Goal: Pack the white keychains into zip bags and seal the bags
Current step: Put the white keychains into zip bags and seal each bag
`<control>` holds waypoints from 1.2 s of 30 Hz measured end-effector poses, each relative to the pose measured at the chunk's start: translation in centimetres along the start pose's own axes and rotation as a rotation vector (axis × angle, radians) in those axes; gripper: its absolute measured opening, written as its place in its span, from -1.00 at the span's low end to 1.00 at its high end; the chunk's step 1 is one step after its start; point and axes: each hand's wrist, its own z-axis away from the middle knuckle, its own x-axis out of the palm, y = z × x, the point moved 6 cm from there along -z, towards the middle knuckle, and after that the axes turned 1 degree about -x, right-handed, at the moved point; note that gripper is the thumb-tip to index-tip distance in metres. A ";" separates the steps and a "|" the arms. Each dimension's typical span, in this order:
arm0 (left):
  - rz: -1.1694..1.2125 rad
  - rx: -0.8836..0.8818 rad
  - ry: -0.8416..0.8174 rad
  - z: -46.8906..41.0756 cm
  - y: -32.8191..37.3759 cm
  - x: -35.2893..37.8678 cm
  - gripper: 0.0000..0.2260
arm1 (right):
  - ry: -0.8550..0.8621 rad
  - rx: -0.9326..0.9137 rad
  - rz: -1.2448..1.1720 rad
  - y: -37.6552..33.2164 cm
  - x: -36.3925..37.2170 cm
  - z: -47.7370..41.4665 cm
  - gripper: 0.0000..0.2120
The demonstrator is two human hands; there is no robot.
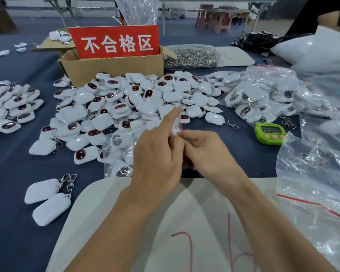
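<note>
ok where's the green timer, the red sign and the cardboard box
green timer (270, 134), head view, on its front face below the display
red sign (116, 43), head view, middle of the lettered panel
cardboard box (116, 68), head view, on its front wall

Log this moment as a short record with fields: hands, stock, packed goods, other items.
Left hand: pinches small clear plastic zip bag with red strip, index finger straight
Right hand: grips the same bag's other side
Bag contents: blurred, cannot tell
Stock: heap of white plastic keychains on dark blue tablecloth
Packed: clear bags of keychains, right of heap
Behind heap: brown cardboard box with red sign
Timer: green digital timer, right of hands
</note>
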 end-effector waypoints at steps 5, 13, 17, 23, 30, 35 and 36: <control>0.090 -0.101 0.233 -0.4 -1.0 -1.8 -0.52 | 0.131 -0.012 -0.159 -0.4 -1.0 -0.4 -0.73; 0.046 -0.118 0.299 -0.2 -0.7 -2.2 -0.55 | -0.045 -0.111 0.831 0.9 1.2 -1.1 -0.44; 0.008 -0.116 0.222 -0.2 -0.8 -1.3 -0.56 | 0.178 -0.058 0.815 0.6 -0.9 -0.6 -0.68; -0.065 -0.078 0.132 -0.2 -0.8 -0.3 -0.65 | 0.352 0.105 0.904 0.6 -3.6 -0.3 -0.88; -0.157 0.083 0.094 0.4 0.7 0.7 -0.79 | 0.545 0.190 -0.209 1.5 -6.2 0.5 -0.78; -0.069 0.040 0.153 0.4 1.1 0.2 -0.74 | 0.211 0.098 -0.787 0.4 -4.0 0.5 -0.83; -0.056 0.045 0.178 0.4 1.1 -0.1 -0.77 | 0.174 0.099 -0.765 0.3 -3.5 0.5 -0.83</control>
